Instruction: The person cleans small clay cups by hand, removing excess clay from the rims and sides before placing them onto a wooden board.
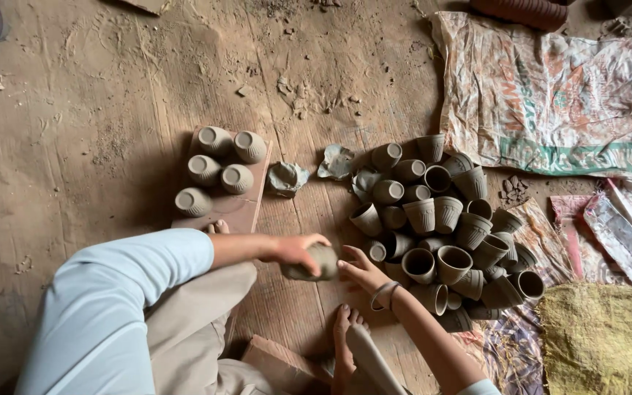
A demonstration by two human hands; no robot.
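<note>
Clay is what both your hands meet on: your left hand (298, 250), reaching out of a pale blue sleeve (111, 307), is clasped over the top of a grey unfired clay cup with a ribbed wall (314, 265), which sits low over the bare wooden floor (96, 95) just in front of your knees. Your right hand (362, 272), with thin bangles on its wrist (383, 294), comes in from the other side; its fingers lie loosely spread against the cup's side, touching rather than closed around it.

Just to the right of that cup is a loose heap of similar grey clay cups (448, 234), some upright, some tipped on their sides. To the left, a flat reddish-brown board (237, 212) carries five more grey cups (217, 168), set in short rows. Between board and heap lie a few crumpled grey clay scraps (287, 178). Your bare foot (344, 333) rests on the floor below the hands. Printed cloth sacks (550, 95) are spread out at the far right.
</note>
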